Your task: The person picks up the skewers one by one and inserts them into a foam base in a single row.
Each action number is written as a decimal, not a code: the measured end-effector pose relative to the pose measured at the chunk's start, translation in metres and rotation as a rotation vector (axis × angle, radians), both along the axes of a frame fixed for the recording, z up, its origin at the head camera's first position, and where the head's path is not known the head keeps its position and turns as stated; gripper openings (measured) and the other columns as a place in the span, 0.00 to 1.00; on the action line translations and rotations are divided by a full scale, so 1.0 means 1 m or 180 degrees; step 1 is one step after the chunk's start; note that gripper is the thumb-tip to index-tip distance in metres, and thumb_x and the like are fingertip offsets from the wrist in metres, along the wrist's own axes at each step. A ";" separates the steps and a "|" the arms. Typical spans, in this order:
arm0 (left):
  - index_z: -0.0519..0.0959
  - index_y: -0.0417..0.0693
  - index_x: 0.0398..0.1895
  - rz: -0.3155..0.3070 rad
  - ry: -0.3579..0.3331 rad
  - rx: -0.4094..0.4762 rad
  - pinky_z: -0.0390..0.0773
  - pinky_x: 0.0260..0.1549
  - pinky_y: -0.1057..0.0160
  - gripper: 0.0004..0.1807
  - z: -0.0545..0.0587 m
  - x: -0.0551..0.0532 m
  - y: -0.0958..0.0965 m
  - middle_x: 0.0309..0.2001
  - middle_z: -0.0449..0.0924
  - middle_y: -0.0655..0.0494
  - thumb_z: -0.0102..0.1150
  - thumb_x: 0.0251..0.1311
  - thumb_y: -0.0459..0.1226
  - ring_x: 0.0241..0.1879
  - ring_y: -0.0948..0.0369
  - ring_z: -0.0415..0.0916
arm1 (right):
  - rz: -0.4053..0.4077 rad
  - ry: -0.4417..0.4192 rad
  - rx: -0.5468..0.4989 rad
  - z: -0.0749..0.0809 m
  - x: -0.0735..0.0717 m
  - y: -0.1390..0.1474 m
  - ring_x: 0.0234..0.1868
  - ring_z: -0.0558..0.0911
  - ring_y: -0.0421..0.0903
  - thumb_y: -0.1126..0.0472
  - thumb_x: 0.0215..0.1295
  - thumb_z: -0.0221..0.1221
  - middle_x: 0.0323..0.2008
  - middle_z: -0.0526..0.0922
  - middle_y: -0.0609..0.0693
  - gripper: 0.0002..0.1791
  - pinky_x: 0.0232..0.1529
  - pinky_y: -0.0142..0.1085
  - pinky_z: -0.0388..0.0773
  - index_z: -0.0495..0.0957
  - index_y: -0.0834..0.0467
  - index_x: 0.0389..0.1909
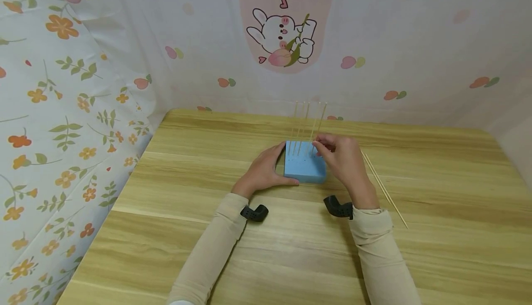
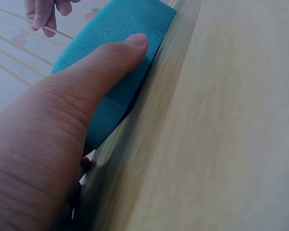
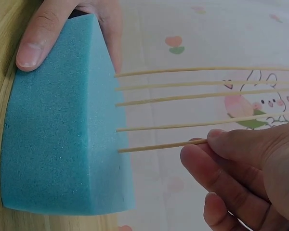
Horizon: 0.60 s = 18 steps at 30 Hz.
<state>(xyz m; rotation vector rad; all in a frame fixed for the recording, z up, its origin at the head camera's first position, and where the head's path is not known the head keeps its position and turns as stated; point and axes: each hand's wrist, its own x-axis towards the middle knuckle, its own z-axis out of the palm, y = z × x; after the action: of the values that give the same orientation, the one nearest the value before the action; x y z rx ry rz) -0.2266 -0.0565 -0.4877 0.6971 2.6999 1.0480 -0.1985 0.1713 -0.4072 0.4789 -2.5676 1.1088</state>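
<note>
A light blue foam block sits on the table with several thin wooden skewers standing in its top. My left hand grips the block from its left side, thumb along the front face and the other fingers round the left and back. Over the block's right part, my right hand pinches one skewer between thumb and forefinger. That skewer's lower end meets the foam top, in line with the others. Small dark holes mark the top surface around them.
Loose skewers lie slantwise on the wooden table, to the right of my right hand. Behind the table hangs a white cloth with a printed rabbit. A floral cloth hangs along the left side.
</note>
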 end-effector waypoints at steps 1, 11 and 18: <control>0.49 0.45 0.84 0.0002 -0.0001 -0.0006 0.59 0.74 0.49 0.70 0.000 0.000 0.000 0.80 0.57 0.47 0.79 0.46 0.62 0.78 0.50 0.56 | 0.0002 0.0000 -0.0002 0.000 0.000 0.000 0.28 0.89 0.52 0.66 0.71 0.65 0.36 0.90 0.61 0.09 0.34 0.51 0.86 0.87 0.68 0.45; 0.49 0.46 0.84 -0.0012 -0.0004 0.0001 0.59 0.74 0.49 0.70 0.001 0.000 0.000 0.80 0.58 0.47 0.80 0.45 0.62 0.78 0.50 0.56 | -0.0087 -0.0009 0.0048 0.002 0.002 0.001 0.30 0.88 0.55 0.65 0.71 0.66 0.40 0.90 0.62 0.12 0.33 0.51 0.85 0.86 0.68 0.50; 0.48 0.47 0.85 -0.0023 -0.0034 -0.0044 0.58 0.75 0.48 0.69 0.002 0.001 0.000 0.81 0.56 0.47 0.79 0.47 0.62 0.79 0.50 0.54 | -0.0215 -0.0242 0.0021 0.006 0.004 0.016 0.32 0.87 0.54 0.57 0.77 0.60 0.44 0.89 0.59 0.17 0.32 0.44 0.80 0.85 0.65 0.54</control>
<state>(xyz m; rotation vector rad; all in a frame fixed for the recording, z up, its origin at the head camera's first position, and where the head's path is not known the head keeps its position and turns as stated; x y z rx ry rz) -0.2252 -0.0567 -0.4860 0.6964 2.6911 1.0273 -0.1942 0.1878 -0.4013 0.3550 -2.6325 1.1161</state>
